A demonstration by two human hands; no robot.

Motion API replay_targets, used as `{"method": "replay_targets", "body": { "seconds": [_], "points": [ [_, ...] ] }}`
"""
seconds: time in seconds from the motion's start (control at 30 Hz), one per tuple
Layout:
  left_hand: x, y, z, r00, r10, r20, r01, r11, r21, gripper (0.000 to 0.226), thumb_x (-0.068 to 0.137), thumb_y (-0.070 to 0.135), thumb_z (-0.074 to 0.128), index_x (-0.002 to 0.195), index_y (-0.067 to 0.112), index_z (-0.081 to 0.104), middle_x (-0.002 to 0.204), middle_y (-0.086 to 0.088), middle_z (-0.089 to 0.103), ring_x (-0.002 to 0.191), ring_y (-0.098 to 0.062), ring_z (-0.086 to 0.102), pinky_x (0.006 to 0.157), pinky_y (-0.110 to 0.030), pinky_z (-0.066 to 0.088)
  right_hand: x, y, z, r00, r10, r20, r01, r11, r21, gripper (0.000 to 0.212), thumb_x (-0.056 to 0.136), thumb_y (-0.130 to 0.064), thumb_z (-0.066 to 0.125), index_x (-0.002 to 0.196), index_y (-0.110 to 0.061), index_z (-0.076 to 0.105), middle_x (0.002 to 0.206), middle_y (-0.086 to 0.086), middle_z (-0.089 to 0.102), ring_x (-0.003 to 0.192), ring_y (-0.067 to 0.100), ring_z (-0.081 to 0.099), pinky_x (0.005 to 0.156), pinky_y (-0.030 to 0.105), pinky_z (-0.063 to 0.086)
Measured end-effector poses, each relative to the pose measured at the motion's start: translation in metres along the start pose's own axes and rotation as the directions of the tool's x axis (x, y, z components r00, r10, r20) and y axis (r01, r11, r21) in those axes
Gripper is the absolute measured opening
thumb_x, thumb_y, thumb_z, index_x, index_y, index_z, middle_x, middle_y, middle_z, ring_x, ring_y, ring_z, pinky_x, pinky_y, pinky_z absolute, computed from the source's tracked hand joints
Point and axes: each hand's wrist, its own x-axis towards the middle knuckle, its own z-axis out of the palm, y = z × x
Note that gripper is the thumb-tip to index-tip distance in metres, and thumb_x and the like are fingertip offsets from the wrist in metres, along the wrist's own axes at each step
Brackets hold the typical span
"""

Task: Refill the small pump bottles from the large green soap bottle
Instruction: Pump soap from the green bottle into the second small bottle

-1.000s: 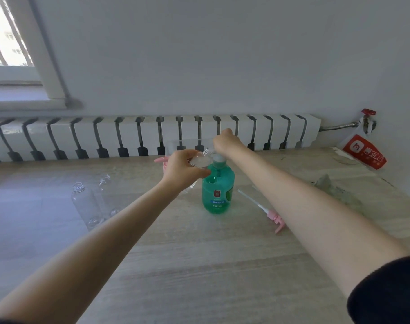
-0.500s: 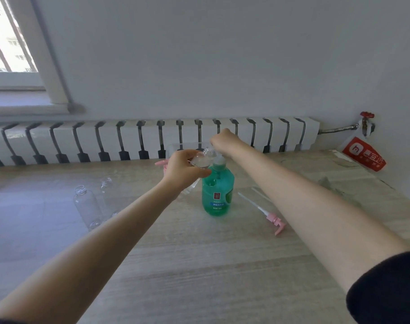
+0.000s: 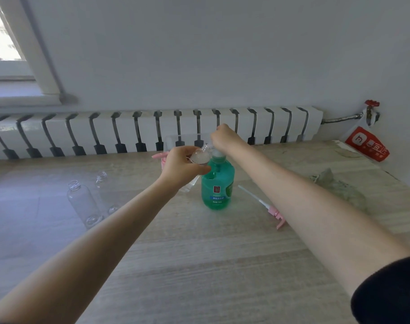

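1. Far left on the counter (image 3: 199, 265), an uncapped clear bottle (image 3: 82, 202) stands empty; a second clear bottle (image 3: 103, 183) sits just behind it; both well apart from the action.
2. Here's the left hand (image 3: 183, 168); its grip is wrapped round a small clear bottle (image 3: 200, 156), held tilted in the air with its mouth up beside the green bottle's pump.
3. Dead centre, the large green soap bottle (image 3: 218, 185) stands upright on the counter; nothing holds its body.
4. The right hand (image 3: 225, 139) is down on top of that pump; fingers curled over it, but whether the grip pinches the head or merely presses it, I cannot tell; the head is hidden.
5. Further right, a pink pump (image 3: 273, 210) lies loose on the counter, just beside the right forearm.
6. The dangers, as I judge them: the small mouth is narrow, so a slight drift from the spout would send soap down the fingers; a hard off-centre press could tip the unbraced green bottle; the forearm could sweep that pink pump away; and soap on the fingers could let the small bottle slip.
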Motion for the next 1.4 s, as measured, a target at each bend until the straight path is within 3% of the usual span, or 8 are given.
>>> {"method": "replay_targets", "body": {
  "seconds": [0.07, 0.17, 0.3, 0.47, 0.63, 0.8, 0.93, 1.4],
  "points": [
    [-0.001, 0.001, 0.000, 1.000, -0.003, 0.005, 0.003, 1.000, -0.002, 0.033, 0.072, 0.002, 0.077, 0.100, 0.014, 0.064, 0.085, 0.007, 0.066, 0.079, -0.007, 0.064, 0.068, -0.017, 0.050, 0.000, 0.001, -0.002, 1.000, 0.002, 0.020, -0.002, 1.000, -0.012, 0.025, 0.096, -0.011, 0.033, 0.109, 0.004, 0.048, 0.089, 0.012, 0.050, 0.073, 0.017, 0.046, 0.059, 0.024, 0.034],
    [-0.002, 0.002, -0.001, 1.000, -0.021, 0.014, 0.021, 1.000, -0.011, 0.031, 0.073, 0.001, 0.076, 0.098, 0.015, 0.063, 0.084, 0.008, 0.065, 0.079, -0.006, 0.062, 0.069, -0.018, 0.049, -0.006, -0.001, -0.006, 0.998, 0.059, 0.038, -0.060, 0.998, 0.031, 0.030, 0.095, -0.010, 0.034, 0.065, -0.011, 0.031, 0.069, 0.005, 0.033, 0.059, 0.015, 0.033, 0.051, 0.025, 0.026],
    [-0.004, 0.005, -0.001, 0.999, -0.037, 0.032, 0.037, 0.999, 0.003, 0.038, 0.073, 0.002, 0.076, 0.108, 0.010, 0.064, 0.089, 0.005, 0.064, 0.080, -0.005, 0.061, 0.067, -0.016, 0.048, -0.017, -0.003, -0.011, 0.998, 0.049, 0.049, -0.061, 0.954, 0.294, 0.011, 0.094, -0.015, 0.042, 0.086, -0.009, 0.047, 0.085, 0.009, 0.051, 0.082, 0.019, 0.052, 0.074, 0.024, 0.044],
    [-0.011, 0.008, 0.002, 0.998, -0.046, 0.047, 0.046, 0.999, -0.008, 0.043, 0.075, 0.000, 0.074, 0.116, 0.005, 0.061, 0.086, 0.009, 0.060, 0.076, 0.001, 0.057, 0.060, -0.013, 0.044, -0.025, 0.001, -0.017, 1.000, -0.012, -0.002, 0.009, 0.614, 0.789, 0.028, 0.098, -0.029, 0.037, 0.108, -0.012, 0.058, 0.082, 0.005, 0.066, 0.074, 0.018, 0.063, 0.066, 0.027, 0.046],
    [-0.010, 0.009, -0.002, 0.999, -0.046, -0.005, 0.046, 0.998, -0.040, 0.030, 0.074, 0.002, 0.075, 0.101, 0.011, 0.065, 0.083, 0.009, 0.063, 0.078, -0.003, 0.060, 0.072, -0.021, 0.049, -0.035, 0.023, -0.001, 0.983, -0.091, -0.161, 0.171, 0.784, 0.596, 0.024, 0.094, -0.026, 0.039, 0.084, -0.015, 0.058, 0.096, 0.012, 0.061, 0.091, 0.027, 0.061, 0.079, 0.035, 0.046],
    [-0.011, 0.015, -0.004, 0.999, -0.009, -0.033, 0.007, 0.998, -0.061, 0.027, 0.075, 0.002, 0.074, 0.094, 0.018, 0.063, 0.082, 0.010, 0.063, 0.076, -0.001, 0.059, 0.060, -0.012, 0.040, -0.042, 0.034, 0.011, 0.974, -0.171, -0.146, 0.225, 0.769, 0.598, 0.050, 0.098, -0.040, 0.035, 0.058, -0.015, 0.048, 0.064, 0.005, 0.056, 0.061, 0.016, 0.051, 0.064, 0.026, 0.039],
    [-0.009, 0.015, -0.003, 0.999, -0.011, -0.035, 0.009, 0.999, -0.049, 0.025, 0.075, 0.003, 0.075, 0.092, 0.018, 0.062, 0.084, 0.008, 0.064, 0.077, -0.002, 0.059, 0.060, -0.012, 0.041, -0.045, 0.039, 0.020, 0.973, -0.158, -0.169, 0.229, 0.756, 0.613, 0.054, 0.098, -0.049, 0.033, 0.061, -0.016, 0.055, 0.065, 0.000, 0.060, 0.060, 0.012, 0.054, 0.065, 0.025, 0.041],
    [-0.004, 0.004, 0.000, 0.998, -0.014, -0.054, 0.013, 1.000, -0.017, 0.028, 0.072, 0.004, 0.077, 0.089, 0.020, 0.062, 0.092, 0.003, 0.065, 0.091, -0.015, 0.064, 0.082, -0.030, 0.052, -0.044, 0.036, 0.020, 0.969, -0.108, -0.224, 0.235, 0.695, 0.679, 0.019, 0.096, -0.024, 0.046, 0.079, -0.016, 0.046, 0.068, -0.002, 0.049, 0.053, 0.003, 0.050, 0.043, 0.007, 0.039]
  ]
}}
